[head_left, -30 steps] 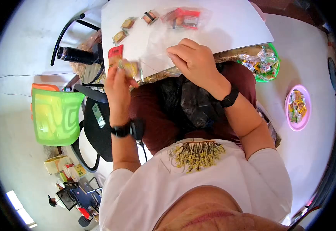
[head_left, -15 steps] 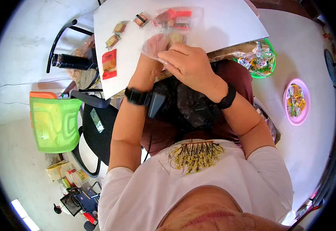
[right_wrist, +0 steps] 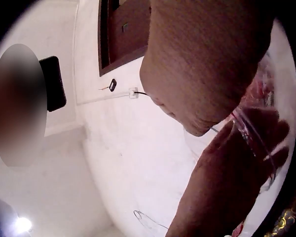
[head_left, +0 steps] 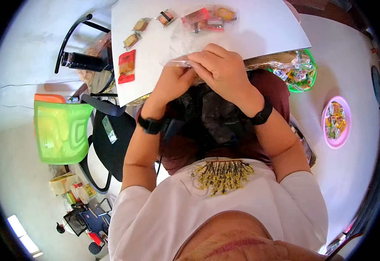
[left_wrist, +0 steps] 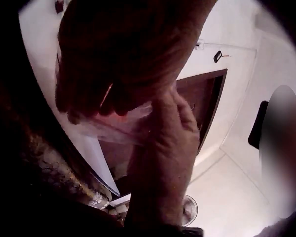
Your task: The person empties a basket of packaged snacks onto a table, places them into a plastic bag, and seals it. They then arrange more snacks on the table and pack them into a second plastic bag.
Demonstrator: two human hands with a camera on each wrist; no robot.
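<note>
A clear plastic bag (head_left: 185,41) lies over the white table's near part, its mouth toward the person. Inside its far end are red snack packets (head_left: 195,16) and a small yellow-wrapped cake (head_left: 226,13). The right hand (head_left: 222,71) pinches the bag's mouth edge between thumb and curled fingers. Close beside it, the left hand (head_left: 172,83) grips the edge too, its fingertips partly behind the film. In the left wrist view, the right hand (left_wrist: 163,133) meets the left at the film.
A red-ended packet (head_left: 126,66) and several small wrapped cakes (head_left: 132,40) lie on the white table (head_left: 150,48) at left. Right of it stand a green basket (head_left: 314,74) and a pink basin (head_left: 349,124) of wrapped snacks. A black chair holds a phone (head_left: 110,129).
The left hand brought a yellow-wrapped cake from the left into the bag, then drew back to its mouth. The red-ended packet was left on the table. The right hand stays at the bag.
</note>
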